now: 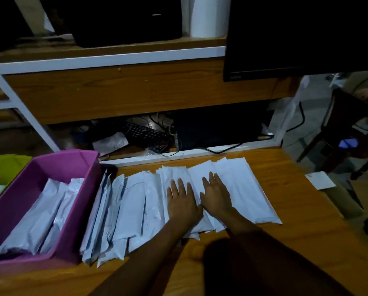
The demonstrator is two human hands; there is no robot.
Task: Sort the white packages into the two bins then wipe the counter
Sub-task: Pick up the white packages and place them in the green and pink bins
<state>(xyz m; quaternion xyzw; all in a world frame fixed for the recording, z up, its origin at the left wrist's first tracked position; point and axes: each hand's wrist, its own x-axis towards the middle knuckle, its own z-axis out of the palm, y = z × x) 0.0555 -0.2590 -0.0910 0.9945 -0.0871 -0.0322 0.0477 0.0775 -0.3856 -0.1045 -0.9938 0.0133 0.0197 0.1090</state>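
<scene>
Several white packages lie fanned out in an overlapping row across the wooden counter. My left hand and my right hand lie flat side by side on the packages near the row's middle, fingers straight and pointing away from me. A purple bin stands at the left of the row and holds a few white packages. Left of it a green bin shows partly, with something white inside.
A small white card lies at the counter's right edge. Behind the counter sit a black keyboard, cables and a dark box under a wooden shelf. A black monitor hangs upper right; a dark chair stands at right.
</scene>
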